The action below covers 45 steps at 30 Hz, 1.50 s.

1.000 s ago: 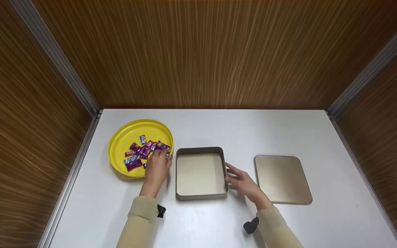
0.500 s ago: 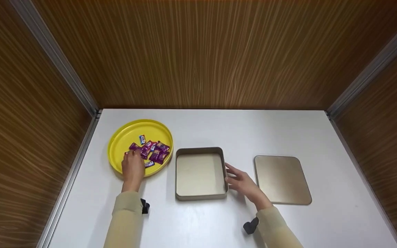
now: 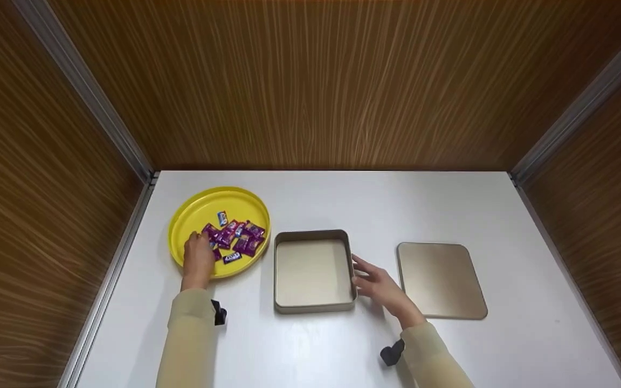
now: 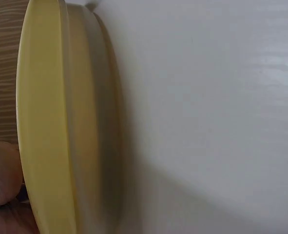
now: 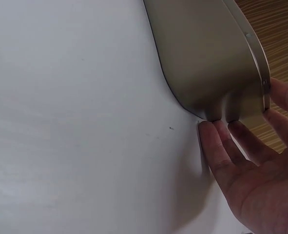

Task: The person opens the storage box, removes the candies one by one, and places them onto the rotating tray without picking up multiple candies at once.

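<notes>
My left hand [image 3: 198,260] is down over the near left part of a round yellow tray [image 3: 197,212], its fingers among small wrapped candies [image 3: 229,233] in purple, red and blue. In the left wrist view the tray's side wall [image 4: 44,107] hides most of that hand, and a dark bit of wrapper shows beside the fingers. Whether they pinch a candy is hidden. My right hand [image 3: 379,285] touches the right wall of a square, gold-coloured metal tin [image 3: 315,309]. Its nearly straight fingertips rest against the tin's rounded corner [image 5: 207,83] in the right wrist view.
A flat gold-coloured lid [image 3: 442,280] lies on the white table [image 3: 332,350] to the right of the tin. Wood-grain panels [image 3: 310,86] stand at the back and both sides of the table. The tin's inside holds nothing.
My left hand has moved left across the tray, from its near right part to its near left. Candies it covered on the right now show. My right hand and the tin stay put.
</notes>
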Tool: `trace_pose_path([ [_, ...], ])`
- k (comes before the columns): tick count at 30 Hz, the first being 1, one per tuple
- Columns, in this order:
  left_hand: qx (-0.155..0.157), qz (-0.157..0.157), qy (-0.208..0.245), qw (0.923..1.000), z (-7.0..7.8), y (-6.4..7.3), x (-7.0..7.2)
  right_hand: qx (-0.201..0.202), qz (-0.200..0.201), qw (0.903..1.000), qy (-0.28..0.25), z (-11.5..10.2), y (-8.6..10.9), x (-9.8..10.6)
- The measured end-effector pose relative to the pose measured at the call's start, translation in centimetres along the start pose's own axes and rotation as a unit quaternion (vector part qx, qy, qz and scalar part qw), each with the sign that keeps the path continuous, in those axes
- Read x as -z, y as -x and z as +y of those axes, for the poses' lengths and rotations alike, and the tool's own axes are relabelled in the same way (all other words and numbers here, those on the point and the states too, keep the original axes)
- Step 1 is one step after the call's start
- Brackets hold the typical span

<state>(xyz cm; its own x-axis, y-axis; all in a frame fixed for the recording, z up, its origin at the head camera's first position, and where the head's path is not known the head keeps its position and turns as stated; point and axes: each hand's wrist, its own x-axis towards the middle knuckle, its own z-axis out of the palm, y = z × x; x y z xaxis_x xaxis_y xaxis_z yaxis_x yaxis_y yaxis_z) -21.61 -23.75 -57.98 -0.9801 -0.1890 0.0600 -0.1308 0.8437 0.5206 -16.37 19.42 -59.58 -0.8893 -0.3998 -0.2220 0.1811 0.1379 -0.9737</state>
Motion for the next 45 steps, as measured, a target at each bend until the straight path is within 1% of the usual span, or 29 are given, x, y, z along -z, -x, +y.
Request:
trace_pose_path([
  [4,0.008,-0.004,0.002,1.0000,0.0,0.0,0.4,-0.002,0.003,1.0000,0.004,0.1,-0.1,0.1],
  [9,0.002,-0.009,-0.014,0.9999,0.7,0.3,0.5,-0.003,0.008,0.9999,0.010,0.2,-0.2,0.1],
  [12,-0.014,-0.004,-0.015,0.9998,1.3,0.7,0.5,-0.002,0.007,0.9999,0.012,0.2,-0.3,0.1],
  [16,-0.041,0.011,-0.010,0.9991,2.1,1.3,0.4,0.000,0.006,0.9999,0.010,0.3,-0.3,0.1],
  [22,-0.060,0.014,-0.010,0.9981,3.4,2.5,0.0,-0.005,0.009,0.9998,0.014,0.3,-0.3,0.2],
  [29,-0.110,0.031,-0.014,0.9933,5.0,4.4,-1.0,-0.020,0.014,0.9996,0.011,0.3,-0.3,0.1],
  [34,-0.131,0.032,0.007,0.9909,6.6,5.7,-1.9,-0.016,0.015,0.9997,0.012,0.3,-0.2,0.0],
  [35,-0.133,0.026,0.011,0.9907,7.0,6.0,-2.1,-0.015,0.015,0.9997,0.013,0.3,-0.2,0.1],
  [38,-0.130,-0.006,0.009,0.9914,8.0,6.8,-2.6,-0.012,0.012,0.9997,0.014,0.2,-0.3,0.0],
  [41,-0.130,-0.045,-0.007,0.9905,8.7,7.4,-3.2,-0.011,0.012,0.9998,0.013,0.2,-0.4,0.0],
  [43,-0.139,-0.063,-0.017,0.9882,9.0,7.7,-3.5,-0.012,0.016,0.9997,0.015,0.1,-0.4,-0.1],
  [45,-0.150,-0.073,-0.026,0.9856,9.2,7.9,-3.8,-0.013,0.019,0.9996,0.019,0.1,-0.4,-0.2],
])
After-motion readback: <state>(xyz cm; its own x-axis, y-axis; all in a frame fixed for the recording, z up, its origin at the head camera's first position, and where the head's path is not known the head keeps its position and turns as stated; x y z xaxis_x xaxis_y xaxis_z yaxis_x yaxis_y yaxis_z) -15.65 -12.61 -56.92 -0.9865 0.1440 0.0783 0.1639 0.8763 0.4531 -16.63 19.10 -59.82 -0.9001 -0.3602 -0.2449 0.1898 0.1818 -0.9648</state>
